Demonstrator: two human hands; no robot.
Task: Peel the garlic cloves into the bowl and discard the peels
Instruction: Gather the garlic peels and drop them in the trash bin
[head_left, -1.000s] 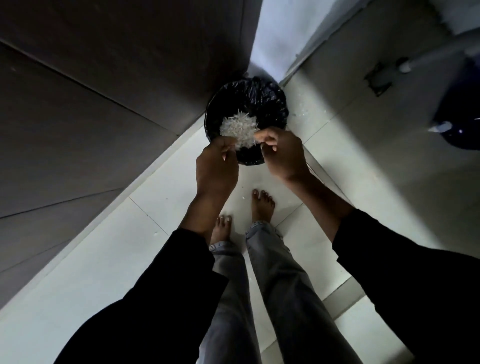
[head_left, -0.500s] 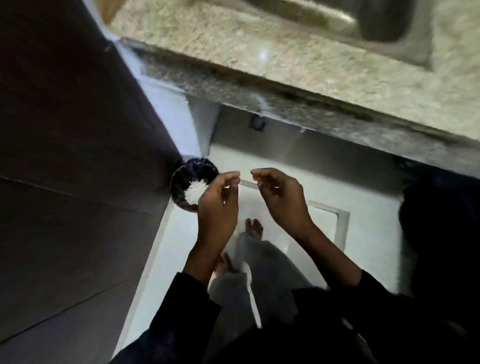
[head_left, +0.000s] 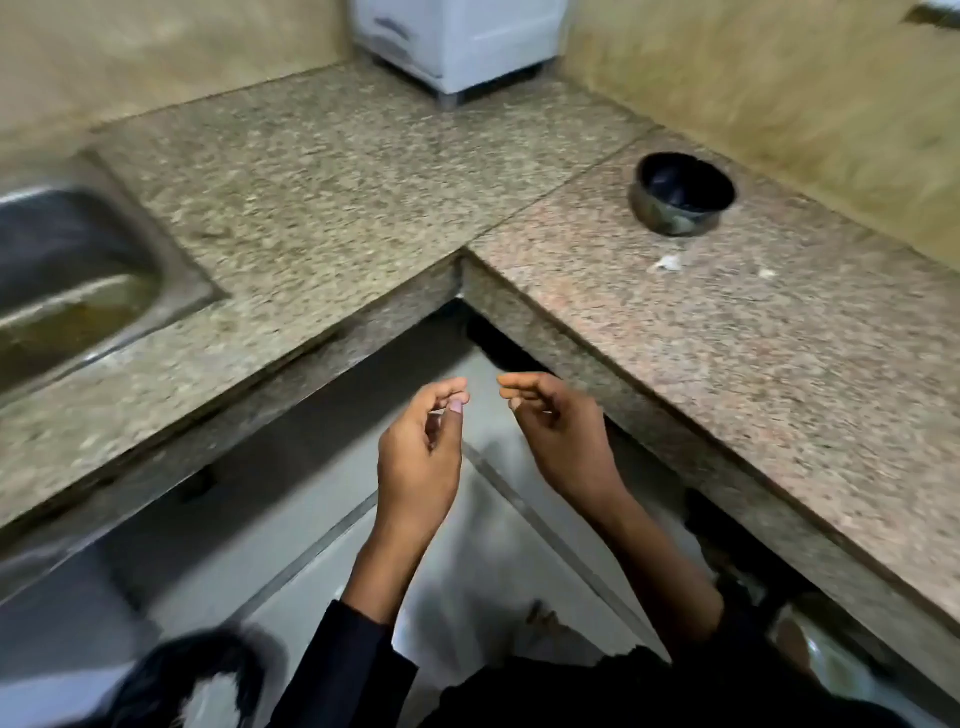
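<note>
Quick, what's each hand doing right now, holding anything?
Left hand: loosely curled, thumb near the fingertips, nothing visibly held.
Right hand: loosely curled, holding nothing.

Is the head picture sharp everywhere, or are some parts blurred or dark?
Head view: sink and bin at the left are smeared by motion blur; the bowl and both hands are sharper; the space under the counter is dark.

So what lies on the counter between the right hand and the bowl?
In the head view, mostly bare granite counter, with small white scraps lying just short of the bowl, beyond the right hand.
</note>
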